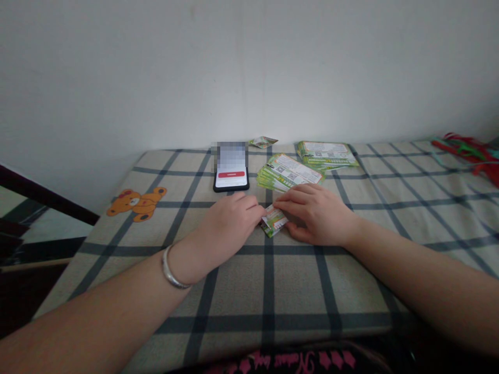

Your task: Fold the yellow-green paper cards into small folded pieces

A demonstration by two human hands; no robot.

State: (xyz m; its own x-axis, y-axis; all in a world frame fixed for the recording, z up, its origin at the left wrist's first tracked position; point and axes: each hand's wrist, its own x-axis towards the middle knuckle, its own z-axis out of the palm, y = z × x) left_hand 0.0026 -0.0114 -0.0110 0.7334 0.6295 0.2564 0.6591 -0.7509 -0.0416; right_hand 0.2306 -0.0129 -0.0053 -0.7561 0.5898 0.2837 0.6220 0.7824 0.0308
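Observation:
Between my hands, low over the checked cloth, is a small green and white printed card, which looks folded. My left hand, with a silver bangle at the wrist, is closed on its left edge with thumb and fingers. From the other side my right hand grips the card with bent fingers, the thumb along its near right edge. Just behind my right hand lies a fanned pile of similar printed cards. Parts of the held card are hidden under my fingers.
A phone with a lit screen lies beyond my left hand. Near the wall are a folded printed piece and a second card stack. Red and green cords lie far right. A bear figure is at left on the checked tablecloth.

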